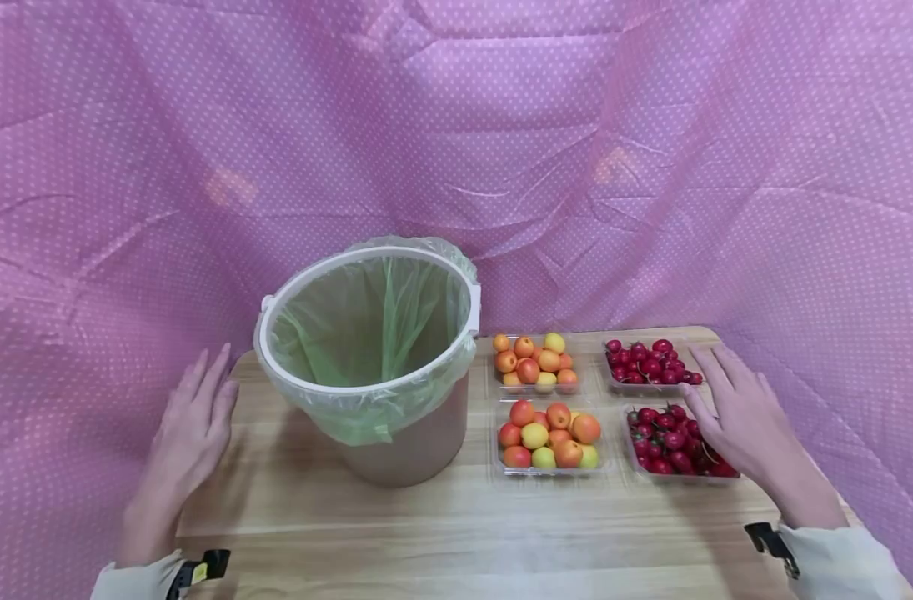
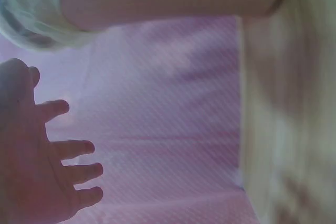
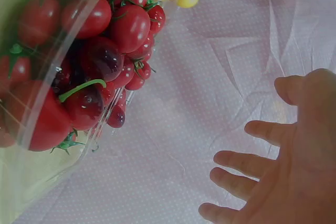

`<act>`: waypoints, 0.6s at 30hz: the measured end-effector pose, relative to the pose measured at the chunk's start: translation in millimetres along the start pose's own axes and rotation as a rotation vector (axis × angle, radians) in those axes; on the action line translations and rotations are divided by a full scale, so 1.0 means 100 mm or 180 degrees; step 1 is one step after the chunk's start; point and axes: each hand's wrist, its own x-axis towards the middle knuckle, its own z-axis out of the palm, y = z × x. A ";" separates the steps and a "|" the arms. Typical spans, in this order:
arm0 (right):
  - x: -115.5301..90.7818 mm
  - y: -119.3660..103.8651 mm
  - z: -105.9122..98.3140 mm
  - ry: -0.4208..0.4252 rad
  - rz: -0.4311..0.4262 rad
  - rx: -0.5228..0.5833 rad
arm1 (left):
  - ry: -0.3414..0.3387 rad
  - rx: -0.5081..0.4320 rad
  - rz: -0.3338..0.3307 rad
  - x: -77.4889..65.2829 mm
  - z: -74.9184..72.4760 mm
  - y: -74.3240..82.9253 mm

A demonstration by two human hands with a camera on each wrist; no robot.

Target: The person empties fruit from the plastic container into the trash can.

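Note:
My left hand (image 1: 193,425) is held out to the left of a waste bin (image 1: 418,454), its fingers extended and holding nothing. A thin green bag (image 1: 351,408) lines the bin and folds over its white rim. On the right, my right hand (image 1: 749,421) is spread beside two clear trays of small red fruit, also holding nothing. In the right wrist view, cherry tomatoes (image 3: 131,29) with green stems fill a clear tray, and that hand (image 3: 278,166) is apart from them.
Two clear trays of orange and yellow fruit, one at the back (image 1: 527,369) and one in front (image 1: 534,435), stand between the bin and the red fruit (image 1: 674,442). Everything is on a wooden table (image 1: 441,542). Pink dotted cloth (image 1: 531,167) hangs behind and at both sides.

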 end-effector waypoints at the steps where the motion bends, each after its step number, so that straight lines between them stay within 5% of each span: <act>1: -0.02 0.00 -0.01 0.0051 0.0002 0.0034 | 0.0073 -0.0114 0.0017 0.01 -0.01 0.04; 7: -0.12 -0.03 -0.07 0.0200 0.0199 0.0275 | 0.0500 -0.0602 0.0214 0.07 -0.04 0.31; 11: -0.21 -0.04 -0.13 0.0261 0.0321 0.0529 | 0.0742 -0.0784 0.0086 0.04 -0.08 0.51; 18: -0.35 -0.02 -0.14 0.0339 0.0437 0.0798 | 0.0824 -0.1717 0.0029 0.06 -0.15 0.81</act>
